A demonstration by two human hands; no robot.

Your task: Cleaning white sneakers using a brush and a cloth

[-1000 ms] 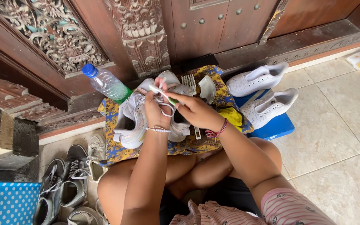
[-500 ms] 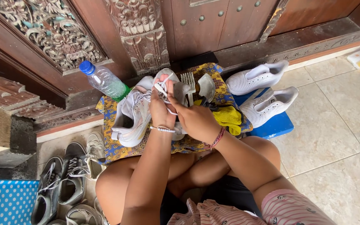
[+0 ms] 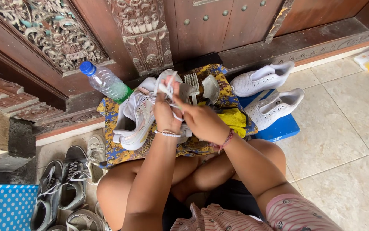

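The person is sitting cross-legged on the tiled floor (image 3: 342,141), and both hands are meeting at the middle of the frame over a white sneaker (image 3: 138,119) that is lying on a blue-and-yellow patterned cloth (image 3: 116,152). The left hand (image 3: 166,114) is gripping a white shoelace (image 3: 167,89), its fingers pressed together around the lace just above the shoe. The right hand (image 3: 201,119) is touching the left one, its fingers curled and pinching the same lace. A second white shoe (image 3: 174,83) is partly hiding behind the hands. Just above them a white brush (image 3: 191,81) is lying on the cloth. A clear plastic bottle with a blue cap (image 3: 106,82) is leaning at the upper left. Two more white sneakers (image 3: 270,96) are resting on a blue mat (image 3: 283,128) at the right. Grey shoes (image 3: 64,184) are lying at the lower left.
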